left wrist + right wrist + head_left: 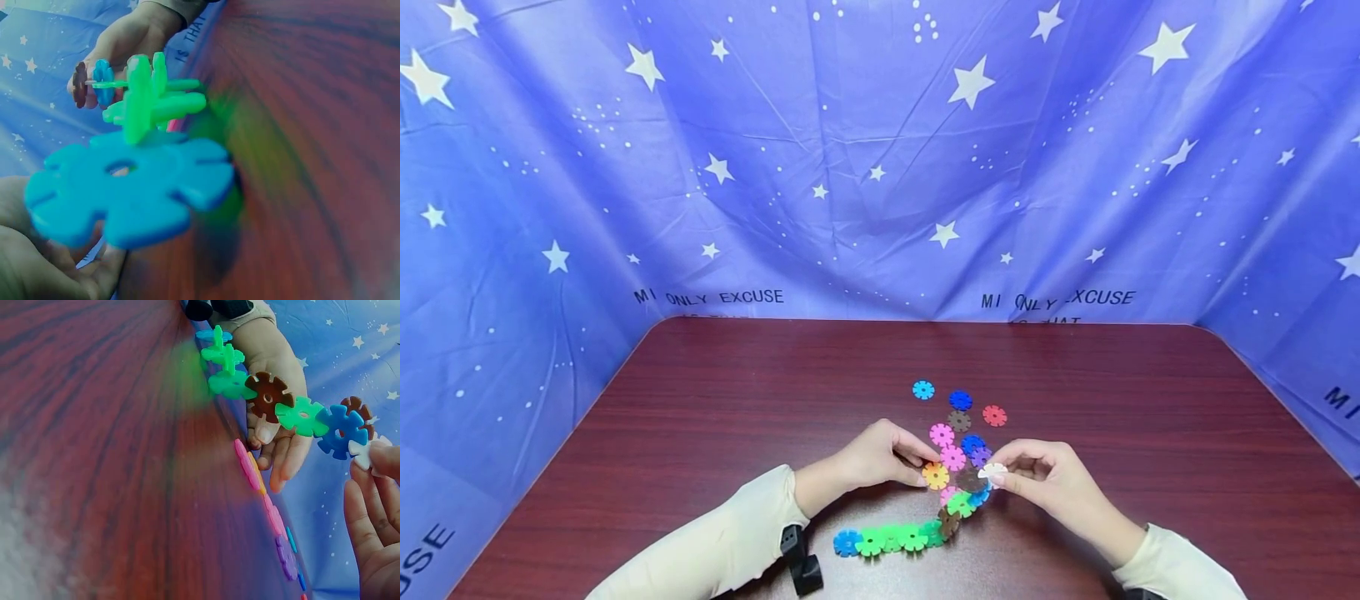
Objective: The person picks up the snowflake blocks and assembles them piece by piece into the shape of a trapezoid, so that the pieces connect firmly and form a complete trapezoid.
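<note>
My right hand (1060, 483) pinches a white notched disc (994, 472) between thumb and fingers, at the end of a chain of joined discs. From there the chain runs through a brown disc (356, 412), a blue disc (341, 432), a light green disc (960, 504) and another brown disc (949, 523). Several green discs (891, 538) follow, then a blue disc (128, 187) at the far end. In the right wrist view, the white end hangs raised off the table. My left hand (876, 457) is beside a loose orange disc (936, 476), its fingertips apart.
Loose discs lie on the dark red table (737, 392) beyond the hands: pink (952, 457), purple (980, 456), dark blue (960, 400), light blue (923, 390), and red (995, 416). A blue star-patterned curtain (850, 167) hangs behind the table.
</note>
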